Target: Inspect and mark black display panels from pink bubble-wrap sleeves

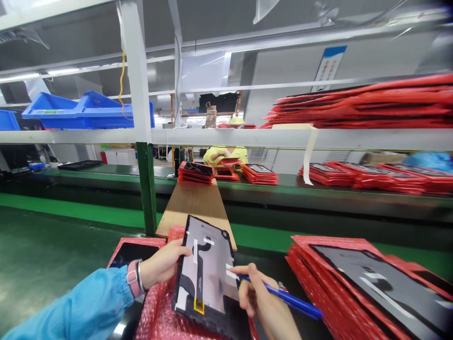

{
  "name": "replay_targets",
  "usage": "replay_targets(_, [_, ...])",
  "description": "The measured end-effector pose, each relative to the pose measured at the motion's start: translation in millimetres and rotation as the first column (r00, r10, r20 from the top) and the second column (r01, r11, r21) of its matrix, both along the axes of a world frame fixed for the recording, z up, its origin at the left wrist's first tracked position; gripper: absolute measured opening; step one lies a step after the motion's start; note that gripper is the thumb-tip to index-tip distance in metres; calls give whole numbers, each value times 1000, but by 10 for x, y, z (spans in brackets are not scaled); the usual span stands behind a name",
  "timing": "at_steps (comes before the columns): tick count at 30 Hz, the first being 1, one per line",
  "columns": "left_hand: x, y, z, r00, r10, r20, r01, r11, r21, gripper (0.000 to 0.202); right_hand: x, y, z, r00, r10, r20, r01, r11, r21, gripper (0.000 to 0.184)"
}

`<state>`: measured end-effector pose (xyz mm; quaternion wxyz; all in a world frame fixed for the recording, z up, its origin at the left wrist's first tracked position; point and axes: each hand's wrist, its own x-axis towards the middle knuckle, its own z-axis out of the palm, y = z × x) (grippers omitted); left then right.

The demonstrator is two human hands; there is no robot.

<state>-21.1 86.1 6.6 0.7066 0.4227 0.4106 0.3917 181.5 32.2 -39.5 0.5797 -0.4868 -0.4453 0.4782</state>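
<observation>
Screen panel sits tilted, back side up, on pink bubble wrap near me. My left hand pinches panel's left edge, fingers closed on it, so it stays still. My right hand grips blue pen, tip touching panel's right edge. Stack of red-wrapped panels crowds right side. Wooden board lies ahead. Another worker's hands far across belt.

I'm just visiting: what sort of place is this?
Probably an electronics assembly line: stacks of red trays with display panels, a green conveyor belt, and a panel held by the left hand.
</observation>
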Motion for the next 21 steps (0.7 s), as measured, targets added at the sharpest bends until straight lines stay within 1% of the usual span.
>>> replay_targets(2, [12, -91, 61, 996, 56, 76, -60, 996, 62, 29, 134, -8, 102, 995, -94, -34, 97, 992, 79, 51])
replay_targets(4, [-21, -176, 102, 983, 112, 143, -129, 985, 117, 39, 247, -15, 214, 976, -204, -78, 214, 965, 153, 45])
replay_targets(5, [-45, -216, 113, 976, 135, 170, -159, 978, 136, 43, 282, -24, 266, 968, -233, -97, 247, 954, 168, 43])
replay_targets(6, [-71, -255, 119, 968, 160, 193, -190, 971, 148, 46, 299, -39, 312, 968, -225, -111, 241, 957, 162, 43])
replay_targets(7, [-94, -294, 121, 960, 182, 212, -216, 964, 152, 48, 298, -63, 349, 976, -179, -124, 195, 971, 138, 44])
replay_targets(9, [-124, -370, 119, 946, 216, 243, -256, 956, 146, 50, 258, -127, 384, 986, -27, -166, 37, 998, 59, 46])
replay_targets(10, [-130, -406, 117, 938, 230, 260, -273, 951, 143, 50, 231, -163, 380, 980, 41, -196, -37, 999, 23, 45])
replay_targets(11, [-129, -440, 115, 929, 244, 277, -291, 946, 144, 50, 204, -197, 363, 973, 75, -219, -77, 997, -4, 44])
replay_targets(12, [-122, -471, 114, 921, 259, 290, -311, 939, 149, 49, 182, -226, 339, 972, 69, -226, -75, 997, -18, 42])
replay_targets(13, [-112, -498, 115, 913, 272, 303, -330, 931, 158, 49, 164, -248, 313, 978, 27, -206, -32, 999, -20, 41])
replay_targets(14, [-99, -522, 116, 903, 290, 316, -354, 920, 168, 48, 150, -263, 292, 987, -40, -154, 40, 999, -6, 40])
replay_targets(16, [-71, -562, 123, 887, 322, 331, -394, 902, 178, 49, 120, -276, 287, 985, -169, 19, 168, 984, 53, 40])
replay_targets(17, [-59, -580, 131, 883, 328, 336, -404, 896, 184, 52, 98, -279, 309, 972, -203, 116, 192, 977, 93, 37])
replay_targets(19, [-38, -614, 154, 881, 325, 343, -407, 892, 198, 63, 37, -286, 399, 944, -208, 257, 171, 972, 161, 25])
replay_targets(20, [-30, -630, 169, 883, 323, 340, -405, 890, 209, 69, 0, -289, 457, 938, -193, 289, 144, 973, 183, 24])
replay_targets(21, [-24, -644, 185, 887, 319, 332, -403, 888, 223, 74, -36, -292, 516, 937, -179, 300, 122, 972, 199, 25])
